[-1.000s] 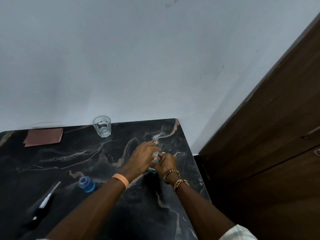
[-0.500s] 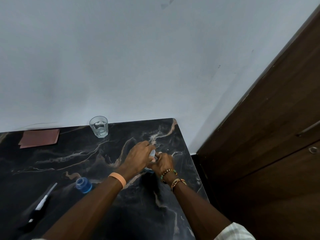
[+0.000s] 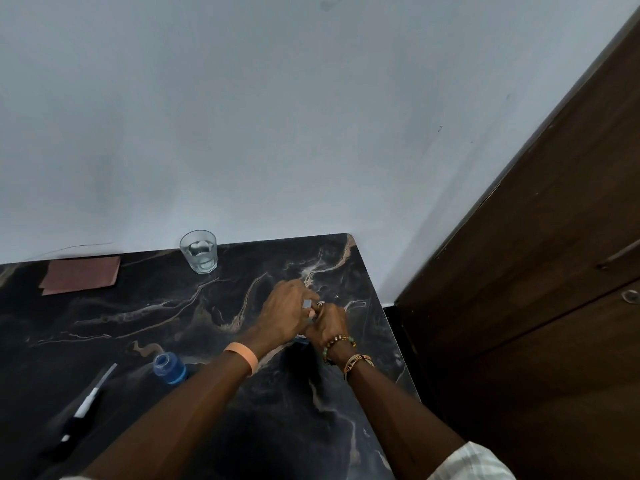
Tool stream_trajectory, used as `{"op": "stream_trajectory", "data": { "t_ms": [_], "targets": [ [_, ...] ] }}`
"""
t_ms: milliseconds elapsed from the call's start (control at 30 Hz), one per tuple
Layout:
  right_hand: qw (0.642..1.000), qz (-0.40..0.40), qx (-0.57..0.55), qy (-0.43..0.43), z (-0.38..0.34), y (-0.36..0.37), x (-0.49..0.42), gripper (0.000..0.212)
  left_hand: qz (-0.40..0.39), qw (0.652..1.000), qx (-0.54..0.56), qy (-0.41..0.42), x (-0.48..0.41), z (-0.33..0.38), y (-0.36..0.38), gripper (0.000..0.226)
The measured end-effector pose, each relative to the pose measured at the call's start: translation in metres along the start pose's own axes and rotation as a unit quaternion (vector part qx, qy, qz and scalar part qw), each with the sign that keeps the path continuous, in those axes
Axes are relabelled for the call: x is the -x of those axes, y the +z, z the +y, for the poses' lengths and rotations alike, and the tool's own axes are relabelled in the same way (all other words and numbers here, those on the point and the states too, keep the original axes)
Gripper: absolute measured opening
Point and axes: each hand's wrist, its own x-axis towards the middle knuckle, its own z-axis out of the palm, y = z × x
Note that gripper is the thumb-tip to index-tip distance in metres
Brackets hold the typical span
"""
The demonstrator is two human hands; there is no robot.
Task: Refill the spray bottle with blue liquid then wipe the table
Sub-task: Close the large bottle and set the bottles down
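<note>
Little has changed over the last second: the left hand (image 3: 287,313) and right hand (image 3: 327,323) stay curled together, pinching a pale piece (image 3: 306,304), possibly the spray bottle's top, near the table's (image 3: 138,317) right edge, so refilling seems unfinished. An uncapped translucent blue bottle (image 3: 169,368) sits apart, leftward.

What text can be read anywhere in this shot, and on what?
No readable text anywhere.
Woven wristband: patterned marks, too small to read.
Blue bottle, glass, brown cloth: no label shows.
Spray bottle: mostly hidden, no label shows.
</note>
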Motion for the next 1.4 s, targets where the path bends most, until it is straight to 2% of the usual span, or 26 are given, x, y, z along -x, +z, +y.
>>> {"op": "stream_trajectory", "data": {
  "t_ms": [100,233,333,433,533,667,833,967,1067,1233,1400],
  "targets": [
    [1.000,0.001,0.007,0.012,0.001,0.000,0.000,0.012,0.025,0.999,0.015,-0.043,-0.002,-0.003,0.002,0.019],
    [1.000,0.015,-0.002,0.022,0.003,0.003,0.000,0.019,-0.007,1.000,-0.009,0.010,-0.004,0.000,-0.003,0.012],
    [1.000,0.015,0.002,0.026,0.002,0.004,-0.001,0.024,-0.004,0.999,0.028,-0.021,-0.003,-0.006,-0.008,0.014],
    [0.999,0.015,-0.014,0.035,0.003,0.007,-0.001,0.028,-0.003,0.999,0.018,-0.044,-0.003,-0.011,-0.007,0.019],
    [0.999,0.027,0.002,0.021,0.005,0.010,-0.001,0.023,-0.005,1.000,-0.014,-0.017,-0.002,-0.005,-0.004,0.012],
    [0.999,0.036,0.006,0.014,0.005,0.009,-0.001,0.026,0.004,0.999,0.036,-0.040,-0.004,-0.006,-0.006,0.017],
    [0.999,0.038,0.007,-0.002,0.008,0.010,-0.001,0.024,0.005,0.999,0.037,-0.008,0.000,-0.006,-0.001,0.014],
    [0.999,0.029,-0.008,-0.028,0.008,0.009,-0.003,0.026,-0.005,0.998,0.067,-0.010,0.006,-0.021,0.009,0.041],
    [1.000,0.016,-0.006,-0.023,0.008,0.010,-0.005,0.028,-0.009,0.995,0.094,-0.025,0.009,-0.027,0.011,0.052],
    [0.999,-0.001,-0.017,-0.039,0.018,0.016,-0.001,0.050,-0.036,0.993,0.106,-0.046,0.012,-0.030,0.012,0.067],
    [0.992,0.000,-0.101,-0.075,0.029,0.010,0.006,0.087,0.030,0.992,0.119,-0.032,0.028,-0.033,0.005,0.068]
  ]
}}
